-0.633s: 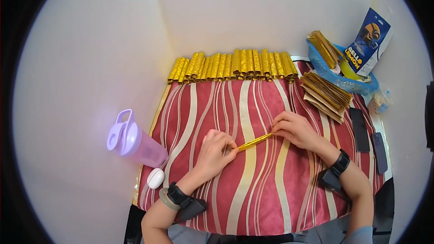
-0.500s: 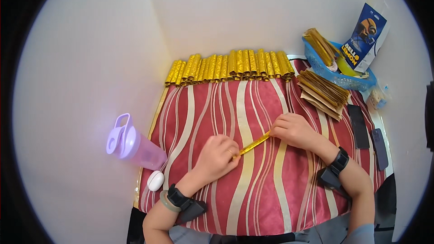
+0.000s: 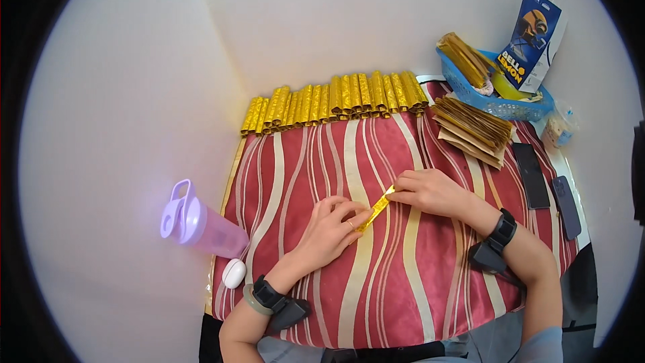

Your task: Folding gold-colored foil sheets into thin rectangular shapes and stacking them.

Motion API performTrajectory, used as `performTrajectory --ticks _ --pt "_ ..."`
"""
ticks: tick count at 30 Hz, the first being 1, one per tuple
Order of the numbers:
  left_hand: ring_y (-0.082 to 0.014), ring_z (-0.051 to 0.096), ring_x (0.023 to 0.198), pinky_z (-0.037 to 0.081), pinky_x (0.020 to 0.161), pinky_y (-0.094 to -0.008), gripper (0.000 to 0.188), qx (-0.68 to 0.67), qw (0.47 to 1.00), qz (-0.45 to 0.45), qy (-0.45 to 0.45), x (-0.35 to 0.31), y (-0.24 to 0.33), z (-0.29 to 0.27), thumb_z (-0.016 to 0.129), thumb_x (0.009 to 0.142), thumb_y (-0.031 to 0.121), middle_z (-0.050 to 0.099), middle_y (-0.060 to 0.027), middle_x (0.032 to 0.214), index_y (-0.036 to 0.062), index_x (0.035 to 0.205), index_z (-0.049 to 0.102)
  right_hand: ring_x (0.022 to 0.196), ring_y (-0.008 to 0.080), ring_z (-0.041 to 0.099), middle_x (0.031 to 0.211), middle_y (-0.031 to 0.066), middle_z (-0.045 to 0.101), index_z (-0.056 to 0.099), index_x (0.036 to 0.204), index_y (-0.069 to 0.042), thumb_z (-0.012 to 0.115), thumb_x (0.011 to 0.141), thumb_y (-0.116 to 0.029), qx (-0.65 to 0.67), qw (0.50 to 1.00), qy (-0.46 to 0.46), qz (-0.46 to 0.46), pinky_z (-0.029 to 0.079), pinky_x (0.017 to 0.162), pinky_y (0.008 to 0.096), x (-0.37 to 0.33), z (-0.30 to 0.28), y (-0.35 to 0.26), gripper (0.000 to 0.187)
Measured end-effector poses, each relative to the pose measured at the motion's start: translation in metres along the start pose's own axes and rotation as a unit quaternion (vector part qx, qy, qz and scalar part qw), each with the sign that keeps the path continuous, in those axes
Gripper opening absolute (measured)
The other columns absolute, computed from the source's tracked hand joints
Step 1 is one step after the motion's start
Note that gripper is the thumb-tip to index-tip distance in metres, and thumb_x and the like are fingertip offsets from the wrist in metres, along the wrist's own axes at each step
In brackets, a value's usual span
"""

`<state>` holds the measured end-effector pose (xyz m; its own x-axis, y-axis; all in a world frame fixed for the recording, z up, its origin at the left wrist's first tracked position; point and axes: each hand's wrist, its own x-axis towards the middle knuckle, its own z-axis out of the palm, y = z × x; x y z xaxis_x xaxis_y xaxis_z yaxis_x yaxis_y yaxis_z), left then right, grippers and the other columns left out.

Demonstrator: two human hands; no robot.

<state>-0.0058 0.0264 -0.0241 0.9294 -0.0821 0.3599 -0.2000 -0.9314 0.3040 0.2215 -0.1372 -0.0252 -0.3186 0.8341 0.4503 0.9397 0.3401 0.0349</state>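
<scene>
A narrow strip of shiny gold paper (image 3: 378,212) lies slantwise between my hands, low over the striped cloth. My left hand (image 3: 330,227) has its fingers bent over the near-left end, covering it. At the far-right end, my right hand (image 3: 435,193) pinches the paper between thumb and fingers. Along the back of the cloth runs a row of gold paper tubes (image 3: 312,105), some stacked on others. To the right of the row sits a fanned stack of gold and brown paper sheets (image 3: 474,129).
A red striped cloth (image 3: 302,168) covers the table. At left stand a purple shaker bottle (image 3: 208,225) and a white case (image 3: 234,273). A blue basket (image 3: 494,104) holds papers and a blue packet (image 3: 529,40). Two phones (image 3: 531,176) lie at right, near a clear bag (image 3: 559,129).
The hands have come slightly closer together, and the gold strip shows a wider, brighter face. My left fingers have spread more over its end. The whole view has shifted a little.
</scene>
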Motion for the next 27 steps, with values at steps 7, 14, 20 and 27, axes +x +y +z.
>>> performTrajectory --ticks 7,14,20,27 --pt "-0.0355 0.018 0.144 0.008 0.111 -0.0644 0.051 -0.038 0.988 -0.051 -0.142 0.000 -0.005 0.004 0.056 0.092 0.012 0.039 0.0035 0.151 0.0191 0.142 0.047 0.114 0.0292 0.059 0.126 0.0116 0.060 0.063 0.116 -0.002 0.063 0.077 -0.010 0.099 0.991 -0.038 0.077 0.053 0.090 0.0345 -0.007 0.005 -0.007 0.040" --pt "-0.0353 0.014 0.146 0.009 0.112 -0.0642 0.049 -0.013 0.986 -0.039 -0.164 -0.001 -0.007 0.005 0.053 0.095 0.013 0.037 0.0046 0.152 0.0213 0.142 0.047 0.123 0.0282 0.053 0.134 0.0134 0.054 0.057 0.127 -0.005 0.058 0.092 -0.024 0.106 0.990 -0.051 0.072 0.045 0.102 0.0400 -0.007 -0.001 -0.014 0.040" --pt "-0.0349 0.016 0.146 0.009 0.111 -0.0650 0.046 -0.012 0.986 -0.030 -0.163 0.001 -0.008 0.004 0.053 0.095 0.015 0.039 0.0052 0.151 0.0222 0.140 0.050 0.132 0.0277 0.044 0.142 0.0140 0.047 0.054 0.133 -0.009 0.048 0.098 -0.037 0.110 0.986 -0.098 0.072 0.035 0.111 0.0445 -0.011 -0.003 -0.013 0.045" --pt "-0.0297 0.017 0.147 0.007 0.114 -0.0611 0.044 0.005 0.985 -0.054 -0.161 -0.003 0.000 0.000 0.051 0.096 0.015 0.042 0.0042 0.149 0.0207 0.140 0.050 0.139 0.0251 0.035 0.147 0.0132 0.041 0.044 0.141 -0.007 0.041 0.101 -0.039 0.087 0.985 -0.127 0.078 0.027 0.115 0.0442 -0.014 -0.002 -0.014 0.051"
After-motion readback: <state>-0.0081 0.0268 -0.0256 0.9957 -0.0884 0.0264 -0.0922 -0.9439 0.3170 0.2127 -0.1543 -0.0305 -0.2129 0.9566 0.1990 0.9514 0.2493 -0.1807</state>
